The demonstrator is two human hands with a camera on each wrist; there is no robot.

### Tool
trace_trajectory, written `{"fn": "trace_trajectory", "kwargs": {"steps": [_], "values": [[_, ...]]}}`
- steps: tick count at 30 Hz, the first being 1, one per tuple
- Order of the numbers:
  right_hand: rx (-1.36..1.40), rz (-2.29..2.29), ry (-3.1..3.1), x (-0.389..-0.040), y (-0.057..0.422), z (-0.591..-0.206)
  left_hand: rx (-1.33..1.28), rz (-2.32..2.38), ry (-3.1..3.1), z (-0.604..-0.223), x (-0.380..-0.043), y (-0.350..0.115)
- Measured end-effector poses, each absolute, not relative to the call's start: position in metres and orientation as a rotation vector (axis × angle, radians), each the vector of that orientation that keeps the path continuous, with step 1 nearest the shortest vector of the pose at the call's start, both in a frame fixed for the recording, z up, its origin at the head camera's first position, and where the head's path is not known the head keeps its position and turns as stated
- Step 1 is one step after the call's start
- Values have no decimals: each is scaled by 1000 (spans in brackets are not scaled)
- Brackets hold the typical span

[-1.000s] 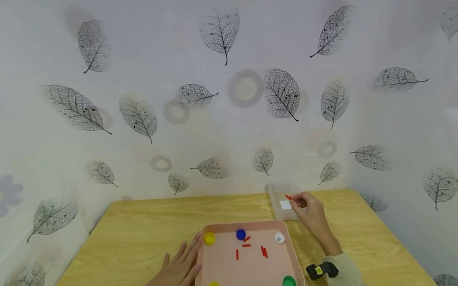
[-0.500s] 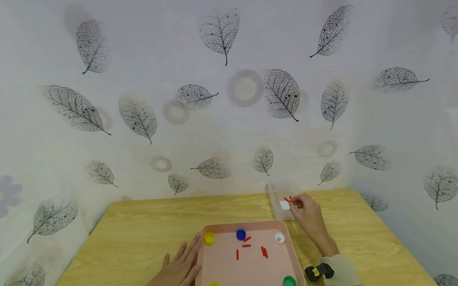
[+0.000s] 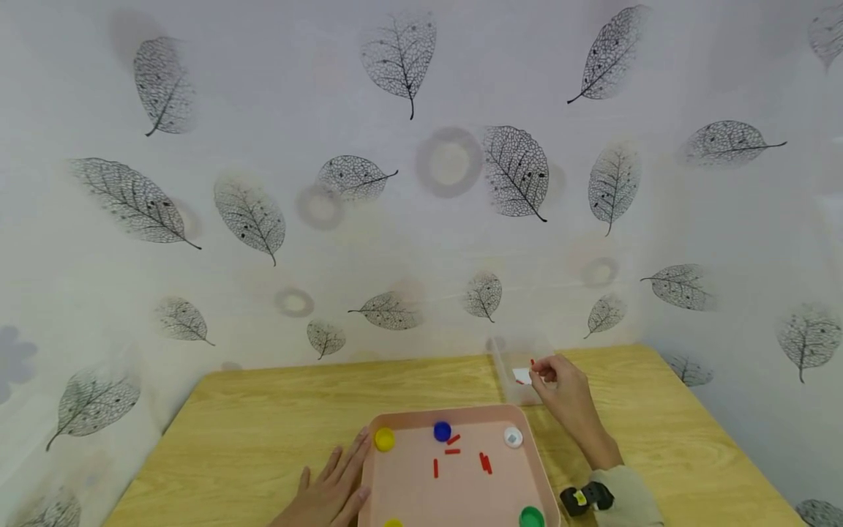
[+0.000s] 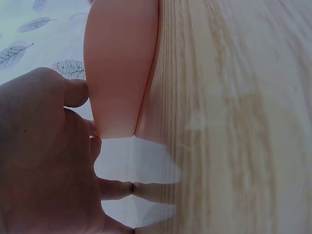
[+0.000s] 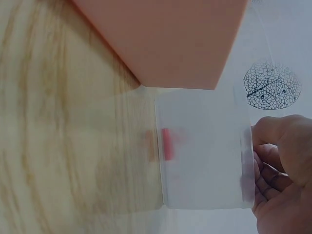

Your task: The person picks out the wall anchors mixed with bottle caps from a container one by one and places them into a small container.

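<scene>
My right hand (image 3: 568, 391) is over the translucent plastic box (image 3: 520, 396), thumb and fingertips pinching a small red stick (image 3: 533, 361). Inside that box another red stick (image 3: 519, 381) lies near a white patch; in the right wrist view a red stick (image 5: 167, 144) shows blurred through the wall. At the left side of the pink tray (image 3: 454, 505) my left hand (image 3: 329, 490) rests with fingers spread, thumb and fingertips at the tray's wall (image 4: 119, 73). Several red sticks (image 3: 486, 463) lie on the tray floor.
Round caps sit along the tray's edges: yellow (image 3: 385, 439), blue (image 3: 443, 431), white (image 3: 513, 438) and green (image 3: 531, 517). Another yellow piece (image 3: 393, 523) is cut off at the bottom. The wooden table (image 3: 276, 410) meets a leaf-patterned cloth (image 3: 395, 241) behind.
Two red sticks were between my right fingertips; one now lies in the plastic box and one stays pinched. The left hand and the tray's sticks have stayed put.
</scene>
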State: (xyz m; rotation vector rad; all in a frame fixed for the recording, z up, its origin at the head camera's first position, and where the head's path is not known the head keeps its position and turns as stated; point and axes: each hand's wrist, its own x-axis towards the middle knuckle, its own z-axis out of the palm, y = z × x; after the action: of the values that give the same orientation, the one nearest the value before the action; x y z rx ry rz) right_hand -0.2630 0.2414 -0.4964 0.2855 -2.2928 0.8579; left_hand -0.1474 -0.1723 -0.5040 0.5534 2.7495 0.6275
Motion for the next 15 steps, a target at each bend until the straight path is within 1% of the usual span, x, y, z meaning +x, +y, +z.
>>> {"fn": "trace_trajectory", "kwargs": {"steps": [7, 15], "values": [[290, 838, -2301, -262, 240, -498, 539, 641, 2742, -506, -147, -174], [321, 822, -2273, -261, 242, -495, 581, 639, 2768, -508, -148, -174]]}}
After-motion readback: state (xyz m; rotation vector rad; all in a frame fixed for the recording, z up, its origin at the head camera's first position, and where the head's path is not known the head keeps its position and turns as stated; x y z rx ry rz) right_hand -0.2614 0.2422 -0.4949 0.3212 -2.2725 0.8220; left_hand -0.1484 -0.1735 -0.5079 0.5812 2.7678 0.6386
